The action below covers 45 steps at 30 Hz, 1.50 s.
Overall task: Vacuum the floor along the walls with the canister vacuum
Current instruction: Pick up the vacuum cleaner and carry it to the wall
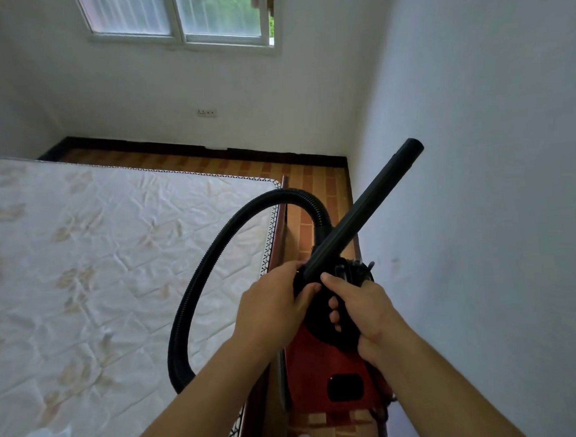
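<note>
The straight black plastic wand (365, 211) is gripped at its base by the left hand (274, 308) and right hand (366, 310), above the red canister vacuum (322, 365).

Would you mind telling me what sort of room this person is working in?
Most likely a bedroom in a home: a bare mattress on a wooden bed frame fills the left side, a window sits in the far white wall, and the floor is brick-patterned tile with a dark skirting.
</note>
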Available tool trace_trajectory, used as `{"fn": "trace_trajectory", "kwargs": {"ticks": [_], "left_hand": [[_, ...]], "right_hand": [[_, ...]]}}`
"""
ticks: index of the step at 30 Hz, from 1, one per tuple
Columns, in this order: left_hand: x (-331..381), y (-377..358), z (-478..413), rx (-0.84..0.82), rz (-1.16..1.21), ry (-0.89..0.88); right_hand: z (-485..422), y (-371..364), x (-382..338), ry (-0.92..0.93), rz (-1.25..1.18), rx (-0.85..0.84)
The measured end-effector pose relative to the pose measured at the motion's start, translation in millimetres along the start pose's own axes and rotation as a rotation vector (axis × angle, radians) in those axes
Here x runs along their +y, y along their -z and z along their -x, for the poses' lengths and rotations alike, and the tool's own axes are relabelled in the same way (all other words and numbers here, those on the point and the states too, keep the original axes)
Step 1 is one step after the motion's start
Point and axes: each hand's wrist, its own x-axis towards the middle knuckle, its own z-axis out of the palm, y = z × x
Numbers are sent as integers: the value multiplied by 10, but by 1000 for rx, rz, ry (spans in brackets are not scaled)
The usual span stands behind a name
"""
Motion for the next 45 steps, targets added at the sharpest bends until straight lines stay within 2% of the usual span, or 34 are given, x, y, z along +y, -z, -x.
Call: {"fn": "trace_trajectory", "kwargs": {"ticks": [10,28,36,45], "left_hand": [[87,-110,-1642,29,36,15],[-67,-296,-4905,33,60,-38],[-48,-572,-6349,89,2,31],[-139,-540,-7608,162,23,80]], "right_hand": [[-1451,-77,-922,24,97,2],[-4187,-375,-2524,19,55,44],[-5586,-357,-3189,11,68,-36],[-6827,-534,-4016,31,158,-110]]}}
